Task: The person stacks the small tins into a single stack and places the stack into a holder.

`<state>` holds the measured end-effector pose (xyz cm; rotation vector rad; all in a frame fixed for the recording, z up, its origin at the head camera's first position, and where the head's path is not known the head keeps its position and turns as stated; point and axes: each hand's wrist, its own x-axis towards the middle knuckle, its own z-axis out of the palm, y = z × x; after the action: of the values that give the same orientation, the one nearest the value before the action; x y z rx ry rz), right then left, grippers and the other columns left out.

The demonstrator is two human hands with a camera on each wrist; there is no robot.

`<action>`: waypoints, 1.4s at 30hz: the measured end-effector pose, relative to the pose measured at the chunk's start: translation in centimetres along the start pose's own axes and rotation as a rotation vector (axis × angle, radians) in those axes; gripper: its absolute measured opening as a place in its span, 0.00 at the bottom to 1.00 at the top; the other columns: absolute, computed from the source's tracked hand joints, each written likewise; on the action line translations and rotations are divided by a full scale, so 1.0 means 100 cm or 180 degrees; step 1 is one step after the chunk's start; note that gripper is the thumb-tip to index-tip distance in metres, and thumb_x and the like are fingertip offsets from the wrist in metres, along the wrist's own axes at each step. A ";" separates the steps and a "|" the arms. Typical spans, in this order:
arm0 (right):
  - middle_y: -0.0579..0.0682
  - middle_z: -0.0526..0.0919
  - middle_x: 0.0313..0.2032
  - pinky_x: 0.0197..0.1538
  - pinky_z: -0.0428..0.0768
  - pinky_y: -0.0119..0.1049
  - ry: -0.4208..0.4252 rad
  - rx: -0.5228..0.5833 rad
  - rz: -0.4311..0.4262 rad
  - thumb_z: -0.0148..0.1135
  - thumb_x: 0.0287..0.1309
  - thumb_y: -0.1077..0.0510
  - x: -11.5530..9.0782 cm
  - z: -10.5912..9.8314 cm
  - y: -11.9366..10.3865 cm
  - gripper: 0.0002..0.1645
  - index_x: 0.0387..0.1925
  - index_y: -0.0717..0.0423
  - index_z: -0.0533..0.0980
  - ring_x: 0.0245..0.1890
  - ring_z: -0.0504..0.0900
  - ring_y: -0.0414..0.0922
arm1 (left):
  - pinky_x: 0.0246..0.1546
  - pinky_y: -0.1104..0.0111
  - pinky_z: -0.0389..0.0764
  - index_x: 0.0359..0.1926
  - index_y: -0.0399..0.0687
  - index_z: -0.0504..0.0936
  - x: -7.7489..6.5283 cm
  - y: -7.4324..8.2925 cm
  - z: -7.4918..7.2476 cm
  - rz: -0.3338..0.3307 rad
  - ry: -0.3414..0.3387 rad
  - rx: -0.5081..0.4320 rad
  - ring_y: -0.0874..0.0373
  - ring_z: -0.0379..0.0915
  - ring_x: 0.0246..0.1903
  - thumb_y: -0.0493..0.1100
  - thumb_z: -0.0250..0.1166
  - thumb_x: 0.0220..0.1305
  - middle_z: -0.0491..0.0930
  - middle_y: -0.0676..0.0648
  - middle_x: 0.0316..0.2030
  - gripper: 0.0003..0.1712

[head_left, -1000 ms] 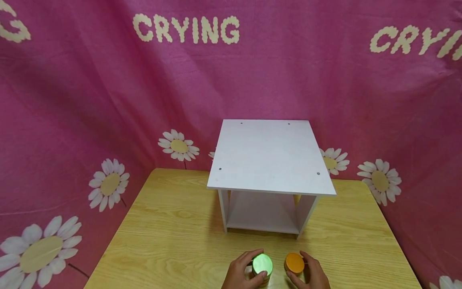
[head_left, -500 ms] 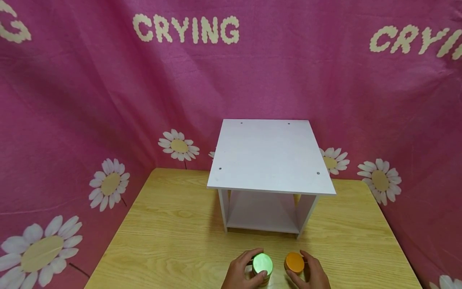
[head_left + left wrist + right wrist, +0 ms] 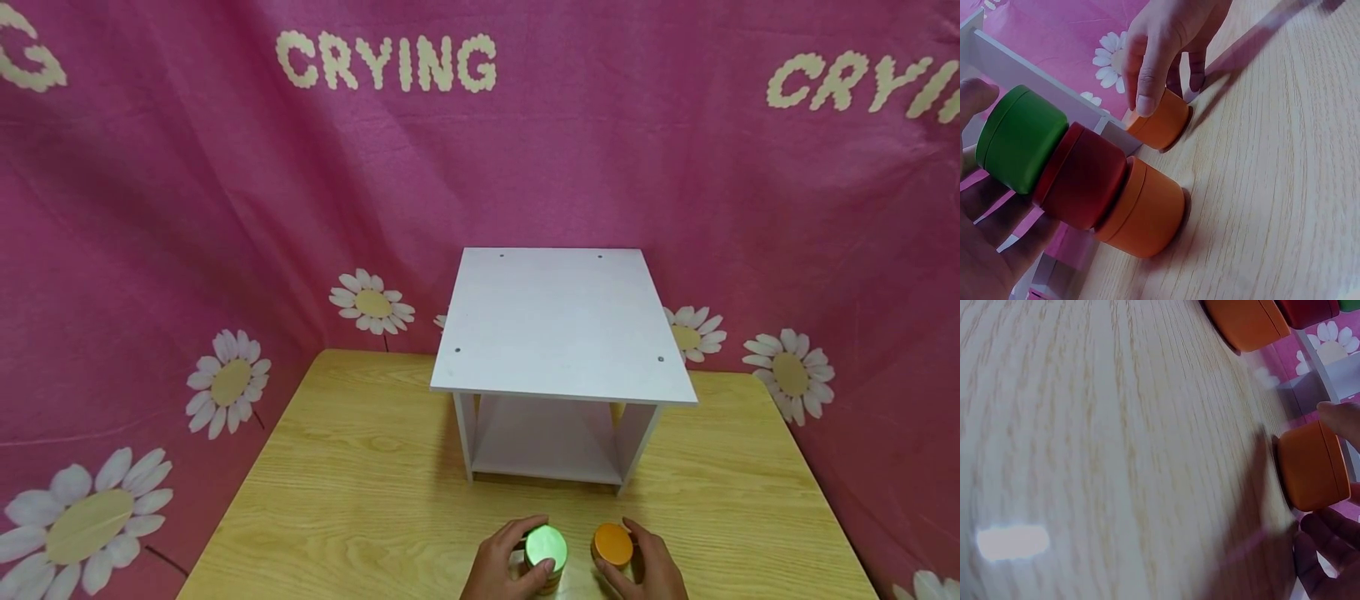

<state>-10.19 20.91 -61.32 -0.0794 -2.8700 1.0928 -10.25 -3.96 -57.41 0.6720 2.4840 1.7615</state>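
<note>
In the left wrist view, three round lidded tins form a stack: a green tin point(image 3: 1022, 140) on top, a red tin point(image 3: 1082, 178) in the middle and an orange tin point(image 3: 1147, 212) on the table. My left hand point(image 3: 507, 560) holds the stack at the green tin, thumb on the near side and fingers round the far side. A separate orange tin point(image 3: 612, 545) stands on the table to the right of the stack. My right hand point(image 3: 649, 568) grips it between thumb and fingers; in the right wrist view its base point(image 3: 1310, 469) appears to rest on the wood.
Beyond the hands, a white open-fronted shelf unit point(image 3: 562, 325) stands on the wooden table point(image 3: 337, 483). Its lower shelf point(image 3: 543, 442) faces me. A pink cloth point(image 3: 405, 167) with daisies and lettering hangs behind the table and at both sides.
</note>
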 end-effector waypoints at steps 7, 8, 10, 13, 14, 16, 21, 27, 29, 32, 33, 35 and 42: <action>0.62 0.76 0.50 0.54 0.75 0.56 -0.0053 0.0016 0.0045 0.73 0.47 0.37 0.000 0.000 0.001 0.49 0.61 0.65 0.69 0.50 0.76 0.56 | 0.46 0.69 0.80 0.62 0.55 0.74 0.000 0.001 0.000 0.0012 -0.0014 0.0027 0.60 0.77 0.49 0.52 0.64 0.65 0.78 0.52 0.53 0.25; 0.62 0.76 0.50 0.55 0.75 0.57 -0.0069 0.0019 0.0063 0.72 0.47 0.37 0.000 0.000 0.001 0.49 0.61 0.64 0.69 0.51 0.76 0.56 | 0.47 0.69 0.80 0.62 0.55 0.74 0.000 0.001 0.000 0.0009 -0.0017 0.0039 0.61 0.76 0.49 0.52 0.64 0.65 0.78 0.52 0.53 0.25; 0.62 0.76 0.51 0.55 0.75 0.57 -0.0093 0.0017 0.0091 0.72 0.47 0.36 0.000 0.000 0.001 0.50 0.62 0.64 0.69 0.52 0.76 0.57 | 0.47 0.69 0.80 0.62 0.56 0.74 0.000 0.000 0.000 0.0005 -0.0026 0.0052 0.61 0.76 0.49 0.52 0.64 0.66 0.78 0.52 0.53 0.25; 0.62 0.75 0.51 0.55 0.75 0.57 -0.0103 -0.0001 0.0102 0.72 0.47 0.36 0.000 0.001 0.002 0.50 0.62 0.65 0.69 0.52 0.76 0.57 | 0.47 0.69 0.80 0.63 0.57 0.73 0.000 0.000 0.001 -0.0024 -0.0037 0.0055 0.62 0.76 0.50 0.54 0.64 0.66 0.78 0.52 0.54 0.26; 0.62 0.76 0.51 0.55 0.75 0.57 -0.0094 -0.0010 0.0090 0.72 0.47 0.36 0.000 0.001 0.003 0.50 0.62 0.65 0.69 0.52 0.76 0.57 | 0.47 0.69 0.80 0.63 0.57 0.73 -0.001 -0.001 0.001 -0.0032 -0.0040 0.0056 0.63 0.76 0.50 0.54 0.63 0.66 0.77 0.53 0.54 0.26; 0.62 0.76 0.50 0.54 0.75 0.57 -0.0069 -0.0030 0.0054 0.72 0.47 0.36 0.001 0.002 0.004 0.50 0.61 0.65 0.69 0.51 0.76 0.57 | 0.47 0.69 0.80 0.63 0.58 0.73 -0.001 -0.002 0.001 -0.0040 -0.0036 0.0057 0.63 0.75 0.50 0.55 0.63 0.66 0.77 0.53 0.54 0.26; 0.63 0.76 0.50 0.54 0.75 0.57 -0.0061 -0.0039 0.0033 0.72 0.47 0.36 0.001 0.002 0.004 0.49 0.61 0.65 0.69 0.52 0.76 0.58 | 0.46 0.68 0.80 0.63 0.58 0.73 -0.002 -0.004 0.002 0.0010 0.0002 0.0085 0.63 0.76 0.49 0.55 0.63 0.66 0.78 0.53 0.53 0.26; 0.63 0.75 0.51 0.55 0.74 0.58 -0.0187 -0.0022 0.0164 0.71 0.47 0.35 0.000 0.000 0.002 0.50 0.62 0.65 0.68 0.52 0.75 0.58 | 0.46 0.68 0.80 0.63 0.58 0.74 -0.002 -0.004 0.002 -0.0023 0.0008 0.0047 0.63 0.76 0.49 0.55 0.63 0.66 0.78 0.53 0.53 0.26; 0.63 0.75 0.51 0.55 0.74 0.58 -0.0167 -0.0015 0.0144 0.71 0.47 0.35 0.000 0.001 0.003 0.50 0.62 0.64 0.69 0.52 0.75 0.58 | 0.47 0.68 0.80 0.63 0.58 0.74 -0.002 -0.003 0.002 -0.0094 -0.0011 -0.0019 0.63 0.75 0.50 0.56 0.63 0.66 0.77 0.53 0.53 0.26; 0.62 0.76 0.50 0.54 0.75 0.57 -0.0097 -0.0002 0.0074 0.72 0.47 0.36 0.000 0.002 0.003 0.48 0.60 0.64 0.70 0.51 0.76 0.57 | 0.48 0.68 0.80 0.62 0.58 0.74 -0.002 -0.002 0.002 -0.0181 -0.0022 -0.0110 0.63 0.75 0.50 0.56 0.63 0.65 0.77 0.53 0.54 0.26; 0.61 0.76 0.50 0.54 0.75 0.57 -0.0068 0.0002 0.0046 0.72 0.47 0.37 0.000 0.003 0.004 0.47 0.60 0.64 0.70 0.51 0.76 0.57 | 0.48 0.67 0.80 0.62 0.58 0.74 -0.002 -0.003 0.002 -0.0191 -0.0023 -0.0132 0.62 0.75 0.51 0.56 0.63 0.65 0.77 0.53 0.54 0.26; 0.60 0.76 0.49 0.53 0.76 0.56 -0.0019 -0.0003 0.0000 0.73 0.47 0.38 -0.001 0.004 0.004 0.46 0.59 0.64 0.71 0.50 0.77 0.56 | 0.48 0.67 0.80 0.62 0.59 0.74 -0.002 -0.003 0.002 -0.0204 -0.0023 -0.0156 0.62 0.75 0.51 0.56 0.63 0.65 0.77 0.53 0.54 0.26; 0.58 0.78 0.45 0.49 0.78 0.55 0.0159 -0.0070 -0.0167 0.75 0.45 0.40 -0.001 0.007 0.008 0.43 0.56 0.63 0.73 0.46 0.78 0.55 | 0.48 0.66 0.80 0.62 0.60 0.74 -0.001 -0.008 0.003 -0.0231 -0.0008 -0.0206 0.62 0.75 0.51 0.56 0.63 0.65 0.78 0.53 0.55 0.26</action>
<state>-10.15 21.00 -62.38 -0.0317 -2.8233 1.0349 -10.31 -3.96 -58.27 0.5720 2.4055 1.8055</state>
